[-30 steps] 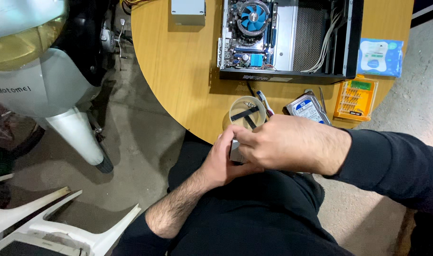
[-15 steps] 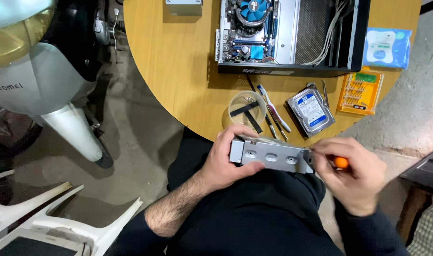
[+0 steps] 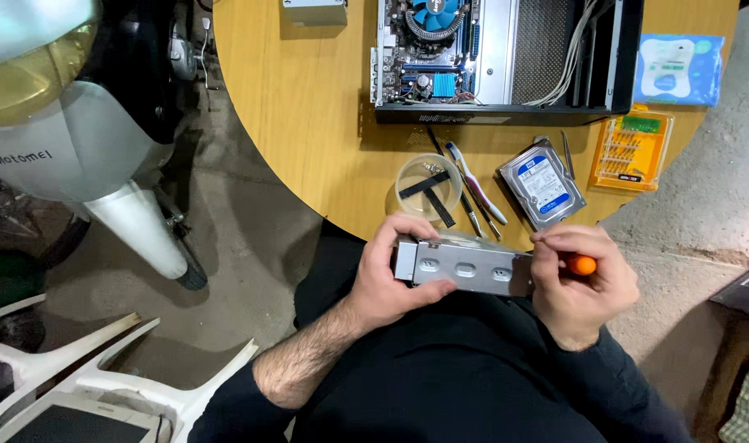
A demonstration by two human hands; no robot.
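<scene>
My left hand (image 3: 388, 277) grips the left end of a grey metal drive bracket (image 3: 464, 267) held over my lap, just off the edge of the round wooden table (image 3: 309, 107). At the bracket's right end, my right hand (image 3: 584, 283) is closed around a screwdriver with an orange handle (image 3: 584, 264); its tip is hidden against the bracket. A bare hard drive with a blue label (image 3: 543, 183) lies on the table just beyond my right hand.
An open computer case (image 3: 497, 57) with a blue fan sits at the table's far side. A clear plastic cup (image 3: 428, 188), small hand tools (image 3: 475, 182), an orange bit set (image 3: 631, 151) and a blue wipes pack (image 3: 678, 69) lie nearby. A scooter (image 3: 71, 123) and white chairs (image 3: 87, 385) stand left.
A second ago my right hand lay over the left hand and bracket. It has moved to the bracket's right end with the screwdriver, and the bracket now shows lengthwise.
</scene>
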